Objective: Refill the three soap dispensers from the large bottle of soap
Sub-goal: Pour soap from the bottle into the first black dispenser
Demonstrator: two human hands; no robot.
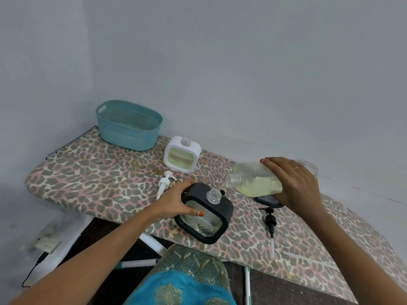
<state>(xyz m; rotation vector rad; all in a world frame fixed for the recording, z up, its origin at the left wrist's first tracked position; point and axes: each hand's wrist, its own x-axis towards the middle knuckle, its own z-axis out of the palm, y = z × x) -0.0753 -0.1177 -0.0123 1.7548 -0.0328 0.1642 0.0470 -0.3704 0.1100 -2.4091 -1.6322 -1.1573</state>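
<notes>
teal woven-look basket [128, 126], leopard-print board cover [92, 172] in grey, pink, cream, white dispenser [182, 154] with pale yellow soap, black dispenser [206, 213], clear bottle [256, 179] yellow-green liquid, black pump [270, 221], white pump [164, 184]

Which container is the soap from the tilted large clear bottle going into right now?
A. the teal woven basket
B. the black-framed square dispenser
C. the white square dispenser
B: the large clear bottle, tipped by the right hand, streams into the open neck of the black-framed square dispenser steadied by the left hand.
</notes>
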